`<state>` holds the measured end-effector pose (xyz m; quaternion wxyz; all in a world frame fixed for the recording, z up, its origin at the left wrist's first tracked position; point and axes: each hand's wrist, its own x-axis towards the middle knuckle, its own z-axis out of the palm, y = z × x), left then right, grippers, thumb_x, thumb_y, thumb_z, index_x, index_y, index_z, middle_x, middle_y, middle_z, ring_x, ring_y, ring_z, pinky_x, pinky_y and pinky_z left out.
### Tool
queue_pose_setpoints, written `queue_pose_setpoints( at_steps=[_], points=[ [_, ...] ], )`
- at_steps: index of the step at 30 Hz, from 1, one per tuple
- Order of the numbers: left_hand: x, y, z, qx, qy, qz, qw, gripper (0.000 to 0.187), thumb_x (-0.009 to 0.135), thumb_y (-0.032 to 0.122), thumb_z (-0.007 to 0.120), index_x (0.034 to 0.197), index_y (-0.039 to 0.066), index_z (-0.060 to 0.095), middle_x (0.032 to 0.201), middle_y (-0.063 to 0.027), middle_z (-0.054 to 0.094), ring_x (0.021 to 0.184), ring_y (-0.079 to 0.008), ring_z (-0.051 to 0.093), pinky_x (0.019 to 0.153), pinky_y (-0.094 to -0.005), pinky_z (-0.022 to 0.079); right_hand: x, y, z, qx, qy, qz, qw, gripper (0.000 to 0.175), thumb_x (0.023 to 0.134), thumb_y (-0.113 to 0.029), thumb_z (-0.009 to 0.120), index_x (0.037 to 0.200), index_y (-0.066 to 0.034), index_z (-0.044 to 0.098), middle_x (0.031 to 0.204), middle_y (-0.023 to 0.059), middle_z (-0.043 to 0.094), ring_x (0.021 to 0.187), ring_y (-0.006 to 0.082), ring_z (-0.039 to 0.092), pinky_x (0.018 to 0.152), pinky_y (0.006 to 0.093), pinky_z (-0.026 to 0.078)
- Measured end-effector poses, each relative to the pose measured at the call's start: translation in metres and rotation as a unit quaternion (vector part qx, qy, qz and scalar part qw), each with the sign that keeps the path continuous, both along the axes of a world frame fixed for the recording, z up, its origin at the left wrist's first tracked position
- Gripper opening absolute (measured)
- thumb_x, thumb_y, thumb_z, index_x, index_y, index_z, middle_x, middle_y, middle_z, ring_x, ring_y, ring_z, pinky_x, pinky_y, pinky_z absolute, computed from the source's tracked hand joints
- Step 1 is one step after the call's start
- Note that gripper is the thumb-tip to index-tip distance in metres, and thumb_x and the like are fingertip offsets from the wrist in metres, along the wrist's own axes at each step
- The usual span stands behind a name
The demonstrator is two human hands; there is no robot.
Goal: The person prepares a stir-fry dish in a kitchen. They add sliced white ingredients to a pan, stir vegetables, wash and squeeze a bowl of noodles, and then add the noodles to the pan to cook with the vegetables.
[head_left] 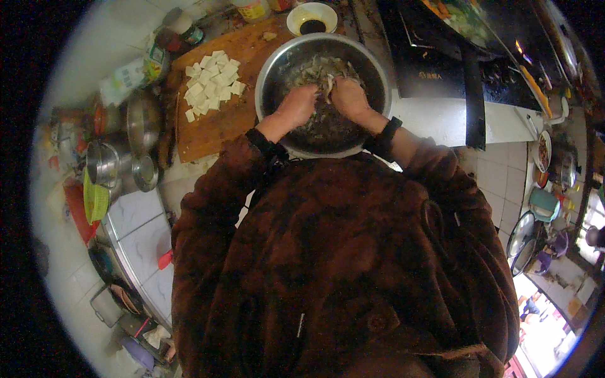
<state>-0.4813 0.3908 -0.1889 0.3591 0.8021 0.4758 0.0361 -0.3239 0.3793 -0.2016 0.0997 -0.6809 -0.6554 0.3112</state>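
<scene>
A round stainless-steel basin (261,94) stands before me, with grey and pale strips of food (314,68) in its dark interior. I cannot tell what food they are. Both hands are inside the rim, close together near the middle. My right hand (350,98) has its fingers curled around a pale piece of food (329,87). My left hand (297,105) is closed just left of it, pinching at a pale bit whose shape is mostly hidden by the fingers. Dark bands circle both wrists below the pushed-up sleeves.
Left of the basin, white tofu-like cubes (212,85) lie on a wooden cutting board (198,139). Behind it sits a white bowl (326,10) of dark liquid. To the right is a gas stove (425,61) with a flame (520,47) and a wok of vegetables (465,23). Metal pots (101,163) stand at left.
</scene>
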Motion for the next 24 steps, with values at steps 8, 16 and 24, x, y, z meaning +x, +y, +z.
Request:
queue_pose_setpoints(
  at_steps=[8, 16, 24],
  points=[
    [-0.011, 0.042, -0.022, -0.049, 0.041, 0.113, 0.992, 0.077, 0.075, 0.024, 0.064, 0.138, 0.012, 0.021, 0.136, -0.0229, 0.023, 0.12, -0.0392, 0.033, 0.096, -0.0417, 0.035, 0.018, 0.03, -0.013, -0.007, -0.011, -0.098, 0.995, 0.057, 0.08, -0.035, 0.056, 0.13, -0.0171, 0.035, 0.124, 0.0221, 0.039, 0.11, 0.0436, 0.04, 0.092, 0.0491, 0.037],
    [0.033, 0.036, -0.05, -0.265, -0.365, 0.187, 0.873, 0.042, 0.084, 0.017, 0.049, 0.124, 0.005, 0.039, 0.114, -0.0142, 0.052, 0.104, -0.028, 0.051, 0.087, -0.0393, 0.041, -0.002, 0.037, -0.047, -0.217, 0.614, -0.195, 0.733, 0.054, 0.087, -0.037, 0.046, 0.129, -0.0044, 0.033, 0.122, 0.0236, 0.044, 0.108, 0.0363, 0.048, 0.088, 0.042, 0.042],
    [0.031, 0.007, -0.022, 0.023, -0.11, 0.142, 0.983, 0.022, 0.082, 0.008, 0.046, 0.101, -0.002, 0.049, 0.1, -0.0263, 0.055, 0.096, -0.04, 0.052, 0.081, -0.0433, 0.041, -0.01, 0.026, -0.065, 0.001, 0.063, 0.002, 0.998, 0.033, 0.085, -0.022, 0.045, 0.111, -0.004, 0.051, 0.101, 0.015, 0.057, 0.091, 0.0333, 0.054, 0.073, 0.042, 0.045]
  ],
)
